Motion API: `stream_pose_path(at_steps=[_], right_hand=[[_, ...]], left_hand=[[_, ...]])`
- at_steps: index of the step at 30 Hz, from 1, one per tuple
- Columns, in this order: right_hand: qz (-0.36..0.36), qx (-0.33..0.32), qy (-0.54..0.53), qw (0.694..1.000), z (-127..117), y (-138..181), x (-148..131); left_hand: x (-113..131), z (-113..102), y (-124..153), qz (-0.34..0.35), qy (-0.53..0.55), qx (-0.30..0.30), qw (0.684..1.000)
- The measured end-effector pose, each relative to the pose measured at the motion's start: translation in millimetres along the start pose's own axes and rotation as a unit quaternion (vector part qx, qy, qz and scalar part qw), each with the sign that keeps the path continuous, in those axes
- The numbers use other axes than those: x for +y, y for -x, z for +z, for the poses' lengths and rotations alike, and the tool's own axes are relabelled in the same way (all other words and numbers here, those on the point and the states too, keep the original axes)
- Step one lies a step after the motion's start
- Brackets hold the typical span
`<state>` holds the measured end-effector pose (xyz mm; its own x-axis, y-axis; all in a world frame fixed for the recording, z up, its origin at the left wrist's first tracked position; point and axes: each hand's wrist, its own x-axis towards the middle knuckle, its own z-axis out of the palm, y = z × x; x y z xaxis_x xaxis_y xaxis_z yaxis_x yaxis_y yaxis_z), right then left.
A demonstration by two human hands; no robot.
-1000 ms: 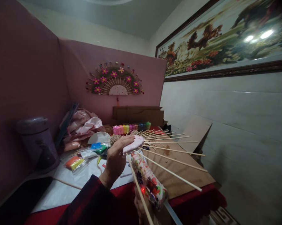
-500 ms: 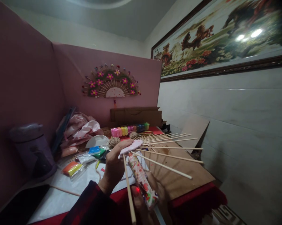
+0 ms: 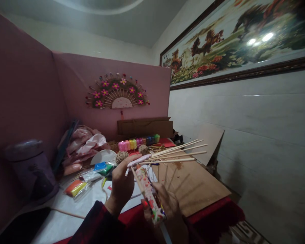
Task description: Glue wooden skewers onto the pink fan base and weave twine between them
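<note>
left hand (image 3: 122,184) holds disc (image 3: 139,160) by edge, sticks (image 3: 172,160) above cardboard (image 3: 203,185).

The single head-worn view looks forward and down from the near side of the desk (image 3: 218,212), close across the lower frame, facing a pink panel (image 3: 73,84) left of centre, ceiling (image 3: 132,27) at top.
</note>
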<state>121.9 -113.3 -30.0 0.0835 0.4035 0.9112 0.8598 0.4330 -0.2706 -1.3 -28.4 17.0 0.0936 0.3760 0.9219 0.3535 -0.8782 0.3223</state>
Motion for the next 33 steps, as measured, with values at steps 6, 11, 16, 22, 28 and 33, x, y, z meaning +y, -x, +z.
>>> stream_pose_path(at_steps=[6, 11, 16, 22, 28, 33], right_hand=[[-0.037, -0.030, 0.010, 0.999, -5.5, -3.6, -2.4], [-0.019, -0.031, -0.002, 0.999, -5.9, -1.2, -1.9], [0.022, -0.057, 0.022, 0.998, -6.6, 11.7, 13.7], [0.115, -0.326, 0.030, 0.938, -28.9, -22.2, 59.8], [0.109, -0.447, 0.143, 0.876, -25.6, -49.4, 120.3], [0.044, -0.477, 0.170, 0.861, -9.5, -47.2, 140.5]], left_hand=[[1.1, -1.3, -1.9, 0.006, -0.036, 0.051, 0.998], [1.7, -3.0, -4.8, 0.002, -0.104, 0.135, 0.985], [0.0, -5.3, -5.6, 0.000, -0.141, 0.154, 0.978], [-0.8, -12.4, -10.6, -0.068, -0.222, 0.215, 0.948], [0.2, -17.0, -16.0, -0.088, -0.233, 0.212, 0.945], [3.9, -15.5, -12.7, -0.063, -0.169, 0.179, 0.967]])
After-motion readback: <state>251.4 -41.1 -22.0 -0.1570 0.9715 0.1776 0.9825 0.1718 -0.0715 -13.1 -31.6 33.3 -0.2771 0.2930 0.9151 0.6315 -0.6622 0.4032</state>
